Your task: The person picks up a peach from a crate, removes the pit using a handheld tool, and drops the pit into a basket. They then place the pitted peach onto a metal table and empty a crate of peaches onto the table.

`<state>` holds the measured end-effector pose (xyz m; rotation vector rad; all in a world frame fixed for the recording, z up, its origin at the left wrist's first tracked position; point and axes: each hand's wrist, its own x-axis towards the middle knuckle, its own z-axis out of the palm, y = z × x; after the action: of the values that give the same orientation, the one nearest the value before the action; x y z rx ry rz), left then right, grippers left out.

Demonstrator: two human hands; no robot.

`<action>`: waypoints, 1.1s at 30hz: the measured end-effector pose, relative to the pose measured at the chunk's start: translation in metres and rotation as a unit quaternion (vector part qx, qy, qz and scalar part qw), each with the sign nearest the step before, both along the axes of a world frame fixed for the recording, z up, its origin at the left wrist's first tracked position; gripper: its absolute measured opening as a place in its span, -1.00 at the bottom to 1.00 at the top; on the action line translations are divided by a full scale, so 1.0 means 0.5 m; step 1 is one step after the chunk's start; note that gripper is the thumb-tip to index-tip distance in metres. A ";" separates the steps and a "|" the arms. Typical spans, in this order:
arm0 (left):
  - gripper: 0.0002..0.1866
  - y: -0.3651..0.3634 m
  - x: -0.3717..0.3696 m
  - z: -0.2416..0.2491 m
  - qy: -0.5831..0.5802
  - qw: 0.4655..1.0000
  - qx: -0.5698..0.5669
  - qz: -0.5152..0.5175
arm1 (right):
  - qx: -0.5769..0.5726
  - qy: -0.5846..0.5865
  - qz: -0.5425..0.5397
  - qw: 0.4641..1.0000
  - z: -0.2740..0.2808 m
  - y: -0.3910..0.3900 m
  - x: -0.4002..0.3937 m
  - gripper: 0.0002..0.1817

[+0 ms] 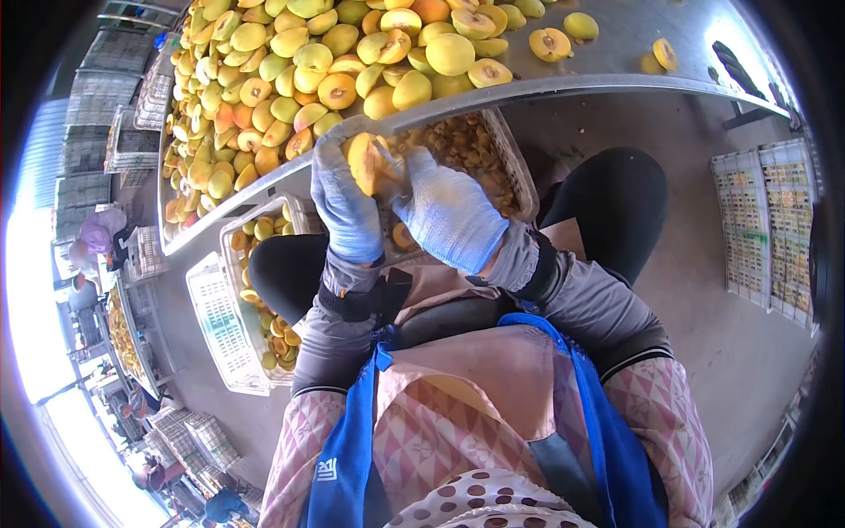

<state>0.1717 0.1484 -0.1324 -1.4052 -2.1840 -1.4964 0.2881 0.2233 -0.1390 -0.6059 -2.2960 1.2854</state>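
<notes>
My left hand (345, 204), in a blue-grey glove, is closed around a halved yellow peach (363, 164), its cut side turned to the right. Close against that cut face is my right hand (449, 209), gloved alike, with its fingers curled together. Motion blurs the fingertips, and whatever they grip is hidden. Both hands are just over the near edge of a metal table (607, 86). Below them stands a crate (521, 180) with many small brown pieces, probably peach stones. A loose peach half (403, 236) shows under my hands.
Halved peaches (290, 66) are heaped on the table's left and middle. A white basket (231, 330) with more halves stands by my left knee. Stacked crates (766, 231) are on the floor at right. Other people (104, 231) are at the far left.
</notes>
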 end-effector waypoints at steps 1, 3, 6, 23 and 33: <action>-0.77 0.004 0.007 0.000 -0.017 1.000 0.017 0.000 | -0.013 0.005 0.001 1.000 0.000 -0.004 0.000 -0.65; -0.80 0.010 0.017 -0.002 -0.019 0.999 0.051 0.000 | -0.029 0.031 0.012 0.999 -0.010 -0.005 -0.003 -0.66; -0.78 0.003 0.003 -0.016 0.043 0.999 0.018 0.016 | -0.031 0.050 0.026 0.998 -0.032 -0.005 -0.006 -0.65; -0.69 -0.011 -0.013 -0.013 -0.391 0.912 0.050 -0.117 | 0.071 -0.043 0.079 0.993 0.010 0.008 0.027 -0.64; -0.68 -0.014 -0.042 -0.059 -0.185 0.980 0.030 -0.060 | 0.005 -0.035 0.086 0.996 -0.001 0.005 0.022 -0.63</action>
<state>0.1508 0.1414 -0.1621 -1.3497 -2.2628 -1.9887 0.2989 0.2259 -0.1396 -0.4650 -2.4564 1.3499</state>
